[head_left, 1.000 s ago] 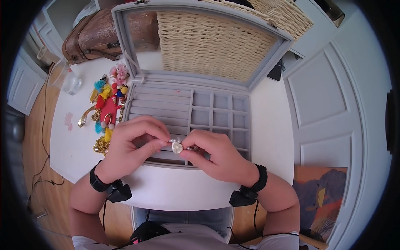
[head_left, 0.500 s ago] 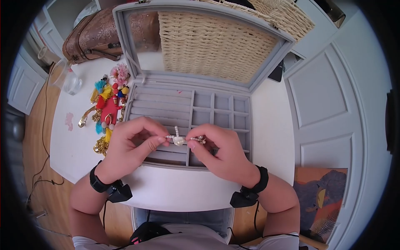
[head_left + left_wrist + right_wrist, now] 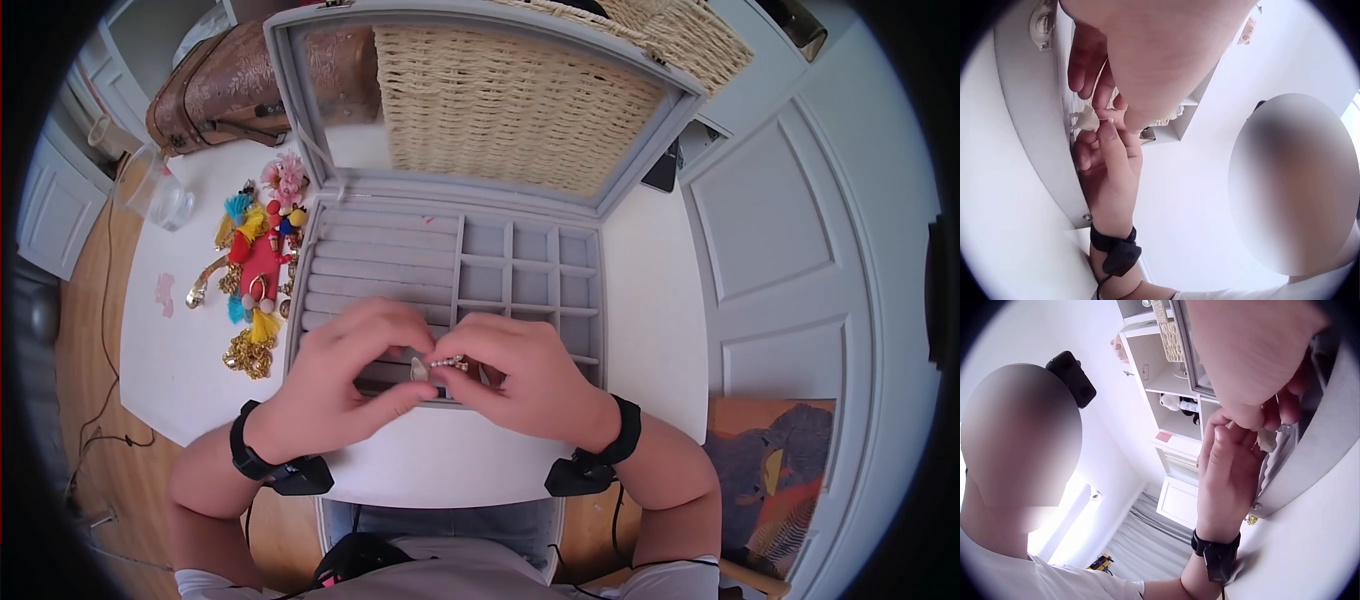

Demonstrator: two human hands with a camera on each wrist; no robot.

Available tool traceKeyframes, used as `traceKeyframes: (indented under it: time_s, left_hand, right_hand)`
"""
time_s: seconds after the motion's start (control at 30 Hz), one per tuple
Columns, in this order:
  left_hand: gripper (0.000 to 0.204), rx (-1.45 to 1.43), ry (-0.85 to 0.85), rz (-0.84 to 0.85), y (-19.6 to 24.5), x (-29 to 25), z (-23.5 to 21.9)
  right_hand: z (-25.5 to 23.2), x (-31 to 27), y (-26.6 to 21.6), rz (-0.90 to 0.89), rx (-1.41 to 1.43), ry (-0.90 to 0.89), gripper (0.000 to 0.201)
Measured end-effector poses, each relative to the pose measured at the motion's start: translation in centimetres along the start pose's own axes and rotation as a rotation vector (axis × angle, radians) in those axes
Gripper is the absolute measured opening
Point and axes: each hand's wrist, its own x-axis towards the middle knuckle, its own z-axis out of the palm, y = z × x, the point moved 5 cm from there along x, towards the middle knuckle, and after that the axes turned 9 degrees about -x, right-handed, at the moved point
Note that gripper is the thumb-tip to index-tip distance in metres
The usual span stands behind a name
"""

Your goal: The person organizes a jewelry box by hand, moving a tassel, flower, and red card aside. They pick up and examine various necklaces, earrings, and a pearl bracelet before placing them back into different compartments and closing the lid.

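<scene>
A small piece of pearl-beaded jewelry (image 3: 448,363) with a white petal-like part (image 3: 419,370) hangs over the front of the grey jewelry box. My right hand (image 3: 530,375) pinches the beaded part between thumb and forefinger. In the left wrist view, a fine strand runs from the white petal (image 3: 1088,118) to the right thumb tip. My left hand (image 3: 350,375) is beside it, fingers loosely bent above the petal and thumb below, with a gap between them. The jewelry box (image 3: 602,330) stands with its glass lid raised; both hands hide part of its front compartments.
Tasselled, beaded and gold jewelry lies left of the box, including a yellow tassel (image 3: 264,325) and gold chain (image 3: 247,355). Clear plastic containers (image 3: 172,208) stand at the table's left. A brown case (image 3: 220,90) and a woven basket (image 3: 510,110) are behind.
My left thumb and fingers have parted from the bead strand they pinched, and the left wrist has turned. The petal has turned nearly edge-on and sits slightly lower; the right hand keeps its pinch.
</scene>
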Motion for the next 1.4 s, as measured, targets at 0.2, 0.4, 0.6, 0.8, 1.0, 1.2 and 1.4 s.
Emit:
traceKeyframes:
  time_s: [0.2,0.4,0.6,0.8,1.0,1.2,1.4]
  left_hand:
    - [0.032,-0.018,-0.011,-0.106,-0.5,0.0,0.0]
    - [0.024,-0.209,-0.022,-0.252,-1.2,-0.3,0.0]
    - [0.024,-0.193,-0.045,-0.245,-1.3,-0.4,0.0]
    - [0.022,-0.202,-0.082,-0.215,-0.6,0.3,0.0]
    - [0.023,-0.437,-0.124,-0.237,-1.7,-0.2,-0.1]
    - [0.019,-0.379,-0.227,-0.381,-0.9,-0.5,0.0]
    - [0.017,-0.397,-0.197,-0.366,-1.7,-0.8,0.0]
  right_hand:
    - [0.4,0.0,-0.2,-0.076,-0.068,0.012,0.014]
    - [0.5,0.0,-0.4,-0.112,-0.105,0.008,0.014]
    - [0.6,-0.1,-0.4,-0.104,-0.100,-0.004,0.013]
    - [0.1,-0.1,-0.7,-0.138,-0.067,0.070,0.015]
    - [0.3,-0.2,-1.2,-0.281,-0.155,0.148,0.019]
    - [0.5,-0.3,-1.3,-0.304,-0.148,0.109,0.018]
    - [0.5,-0.1,-1.5,-0.325,-0.112,0.103,0.018]
